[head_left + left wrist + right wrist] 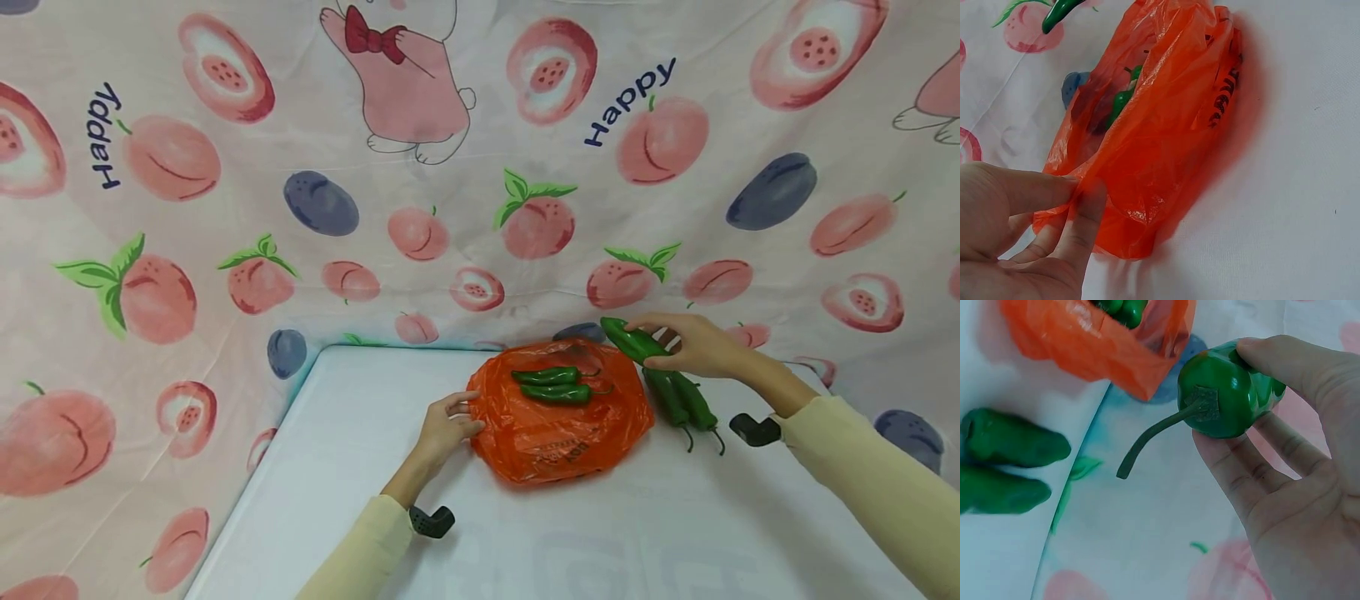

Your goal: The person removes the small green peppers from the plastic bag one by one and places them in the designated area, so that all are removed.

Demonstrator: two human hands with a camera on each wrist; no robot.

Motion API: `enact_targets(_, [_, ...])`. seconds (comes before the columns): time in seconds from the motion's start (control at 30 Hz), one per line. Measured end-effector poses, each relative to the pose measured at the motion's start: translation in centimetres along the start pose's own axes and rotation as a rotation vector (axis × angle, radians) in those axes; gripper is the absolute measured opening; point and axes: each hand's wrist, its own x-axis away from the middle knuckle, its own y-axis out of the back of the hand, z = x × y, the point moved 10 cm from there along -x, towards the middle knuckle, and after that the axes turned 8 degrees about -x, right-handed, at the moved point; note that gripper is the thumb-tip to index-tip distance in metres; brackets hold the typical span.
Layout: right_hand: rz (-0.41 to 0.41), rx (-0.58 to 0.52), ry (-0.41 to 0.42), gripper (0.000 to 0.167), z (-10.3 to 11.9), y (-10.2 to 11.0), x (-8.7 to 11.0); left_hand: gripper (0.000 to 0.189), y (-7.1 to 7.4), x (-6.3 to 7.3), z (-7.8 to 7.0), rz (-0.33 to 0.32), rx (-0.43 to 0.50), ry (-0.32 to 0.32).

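Observation:
My left hand (pixel 444 429) pinches the left edge of an orange plastic bag (pixel 555 442); in the left wrist view, thumb and fingers hold the bag's rim (pixel 1094 165). Two green peppers (pixel 555 393) lie side by side within the bag, stems pointing right. Above the bag's right edge, my right hand (pixel 693 346) grips another green pepper (pixel 628 340) between thumb and fingers. Its curved stem (pixel 1154 434) hangs free in the right wrist view. Two more green peppers (pixel 678 400) lie on the white table just right of the bag.
The white table (pixel 360 392) meets a hanging cloth (pixel 450 192) printed with peaches and plums along its back edge. A black wrist device (pixel 432 522) sits at the left cuff, and another black device (pixel 754 430) is at the right cuff.

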Motion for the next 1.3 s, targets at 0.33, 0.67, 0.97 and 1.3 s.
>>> enact_targets(0.33, [-0.024, -0.018, -0.053, 0.055, -2.5, 1.4, 2.6, 0.053, 0.0, 0.3, -0.6, 0.012, -0.007, 0.019])
enact_targets(0.67, [-0.056, -0.005, -0.116, 0.055, -5.2, 2.6, 5.1, 0.052, 0.2, 0.0, 0.0, -0.007, -0.001, 0.0])
enact_targets(0.97, [-0.096, 0.006, -0.143, 0.058, -7.4, 3.1, 6.9, 0.051, 0.1, 0.0, 0.1, -0.012, -0.015, 0.007])
enact_targets(1.3, [-0.127, -0.032, -0.194, 0.059, -10.3, 3.0, 8.2, 0.053, 0.1, -0.1, 0.0, -0.007, -0.008, -0.003])
